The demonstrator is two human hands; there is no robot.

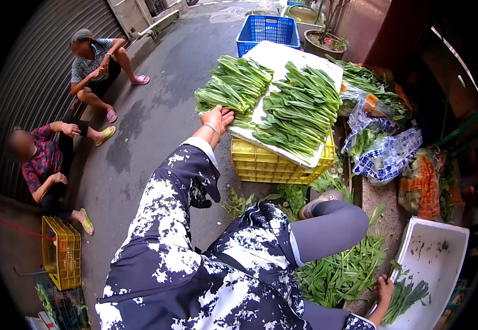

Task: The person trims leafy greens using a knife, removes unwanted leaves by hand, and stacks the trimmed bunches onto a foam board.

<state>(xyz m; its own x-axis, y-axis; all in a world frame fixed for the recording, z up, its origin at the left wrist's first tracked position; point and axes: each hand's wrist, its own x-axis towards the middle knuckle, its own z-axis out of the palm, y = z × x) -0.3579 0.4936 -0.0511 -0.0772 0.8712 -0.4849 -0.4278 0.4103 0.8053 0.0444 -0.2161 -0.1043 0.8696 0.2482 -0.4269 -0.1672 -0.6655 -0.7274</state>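
My left hand (217,119) reaches out to the near end of a pile of leafy greens (236,85). Its fingers are stretched out against the stems. A second pile of leafy greens (299,110) lies beside it, both on a white foam lid (258,114) atop a yellow crate (272,165). Down at the lower right, my right hand (384,290) is closed at the edge of a white foam box (442,242), its fingers curled on a bunch of greens (407,300) inside. The fingertips are partly hidden.
Loose greens (340,269) cover the ground by my leg. Plastic bags of vegetables (382,148) line the right side. A blue crate (269,33) stands behind the lid. Two people (90,66) sit along the shutter at left, near another yellow crate (61,253).
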